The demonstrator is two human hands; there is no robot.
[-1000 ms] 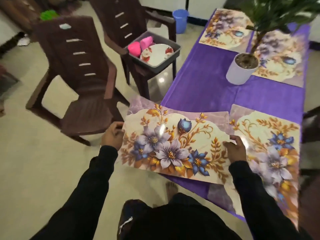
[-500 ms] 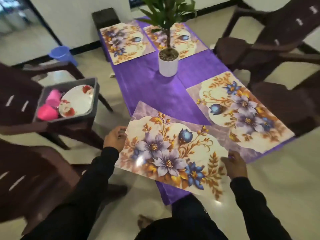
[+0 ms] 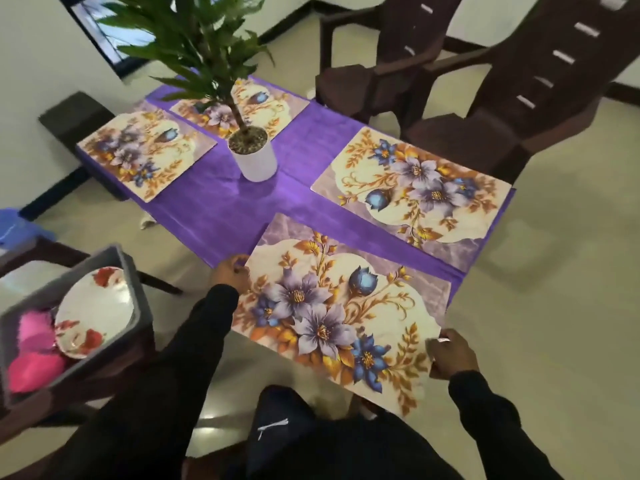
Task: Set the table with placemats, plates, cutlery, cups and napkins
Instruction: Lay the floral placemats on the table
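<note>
A floral placemat (image 3: 343,317) with purple and blue flowers lies over the near end of the purple-covered table (image 3: 214,209), its near edge overhanging. My left hand (image 3: 230,273) grips its left edge and my right hand (image 3: 450,355) grips its right corner. Three more floral placemats lie on the table: one at the right (image 3: 415,185), one at the far left (image 3: 145,150), one at the far end (image 3: 242,105) partly hidden by the plant. A grey bin (image 3: 135,292) on a chair at the left holds a white flowered plate (image 3: 93,313) and pink cups (image 3: 33,355).
A potted plant in a white pot (image 3: 256,161) stands mid-table. Dark brown chairs (image 3: 502,81) stand to the right of the table, and another chair carries the bin at the left. A blue bucket (image 3: 10,226) sits at the left edge. The floor is pale tile.
The view has swung round the near end of the table, bringing the bin closer on the left. Both hands keep hold of the placemat, which now lies further onto the table.
</note>
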